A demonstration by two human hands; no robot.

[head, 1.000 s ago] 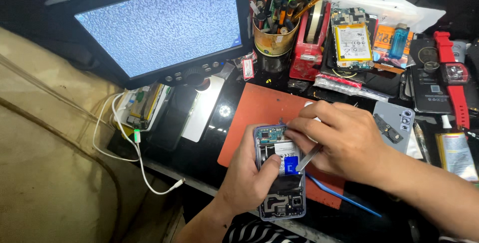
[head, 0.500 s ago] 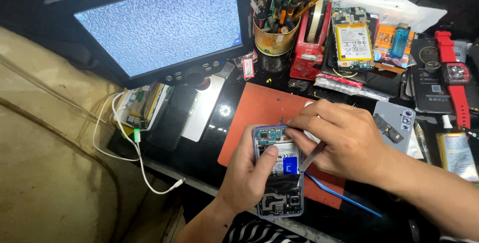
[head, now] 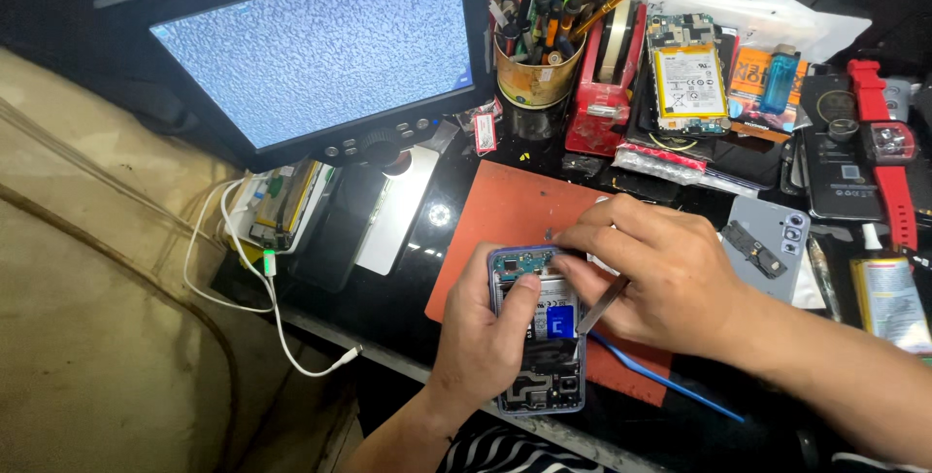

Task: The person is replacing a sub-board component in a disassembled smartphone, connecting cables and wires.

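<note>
An opened smartphone with its back cover off lies over the near edge of an orange work mat. Its battery, a blue tab and the circuit board at the top are exposed. My left hand grips the phone from its left side, thumb pressed on the battery area. My right hand hovers over the phone's upper right and holds metal tweezers, whose tips point down toward the blue tab. Fingers of my right hand touch the board at the phone's top.
A microscope monitor showing grey static stands at the back left. A cup of tools, a red tape dispenser, a bare battery, a grey phone back cover, a red watch strap, a blue spudger and white cables surround the mat.
My right hand has shifted slightly up toward the top of the phone with the tweezers. My left hand keeps its grip on the phone.
</note>
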